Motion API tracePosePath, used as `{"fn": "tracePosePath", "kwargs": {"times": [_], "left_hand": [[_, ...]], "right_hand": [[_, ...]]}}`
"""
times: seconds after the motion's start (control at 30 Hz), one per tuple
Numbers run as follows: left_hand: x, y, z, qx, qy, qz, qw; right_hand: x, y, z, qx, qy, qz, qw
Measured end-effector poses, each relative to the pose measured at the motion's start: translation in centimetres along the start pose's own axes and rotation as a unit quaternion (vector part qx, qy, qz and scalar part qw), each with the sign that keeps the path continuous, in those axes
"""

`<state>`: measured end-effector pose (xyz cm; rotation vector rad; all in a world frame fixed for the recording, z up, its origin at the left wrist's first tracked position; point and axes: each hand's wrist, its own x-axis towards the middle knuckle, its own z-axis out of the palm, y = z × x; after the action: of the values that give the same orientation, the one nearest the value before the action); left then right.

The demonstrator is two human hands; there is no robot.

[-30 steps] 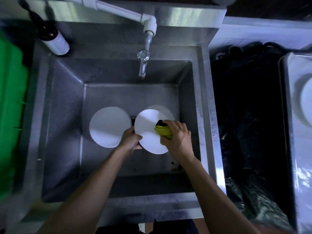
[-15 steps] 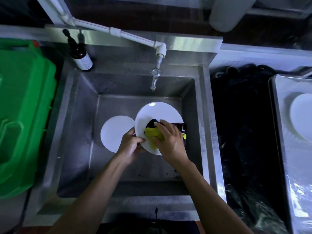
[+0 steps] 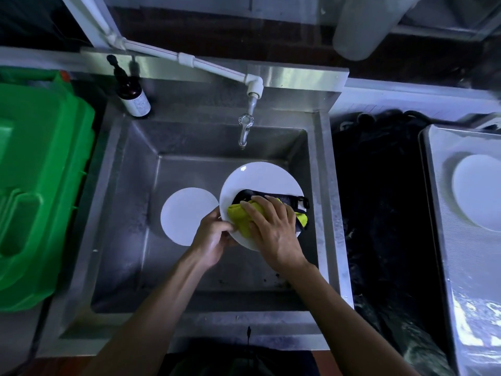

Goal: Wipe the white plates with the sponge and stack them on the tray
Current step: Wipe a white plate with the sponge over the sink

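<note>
Over the steel sink, my left hand grips the lower left rim of a white plate, held tilted above the basin. My right hand presses a yellow and black sponge flat against the plate's face. A second white plate lies flat on the sink floor to the left. Another white plate rests on the metal tray at the far right.
A tap hangs from a white pipe over the sink's back. A dark pump bottle stands on the back left corner. A green plastic bin sits left of the sink. Dark bags fill the gap before the tray.
The plate has been lifted and tilted up from the sink floor. My right hand has slid the sponge leftward over its face, and the view has pulled back.
</note>
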<state>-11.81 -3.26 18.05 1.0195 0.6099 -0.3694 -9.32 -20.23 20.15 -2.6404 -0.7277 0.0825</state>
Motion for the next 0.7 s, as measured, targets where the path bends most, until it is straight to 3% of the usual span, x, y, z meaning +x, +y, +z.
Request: {"fn": "tracePosePath", "kwargs": {"times": [0.27,0.7], "left_hand": [[-0.6,-0.7,-0.3,0.038,0.000,-0.028,0.999],[-1.4,-0.1,-0.1,0.015,0.049,0.025,0.998]], "right_hand": [[2.7,-0.6,-0.1,0.008,-0.007,0.017,1.000],[6.4,1.5,-1.3,-0.031,0.004,0.096,0.995]]}}
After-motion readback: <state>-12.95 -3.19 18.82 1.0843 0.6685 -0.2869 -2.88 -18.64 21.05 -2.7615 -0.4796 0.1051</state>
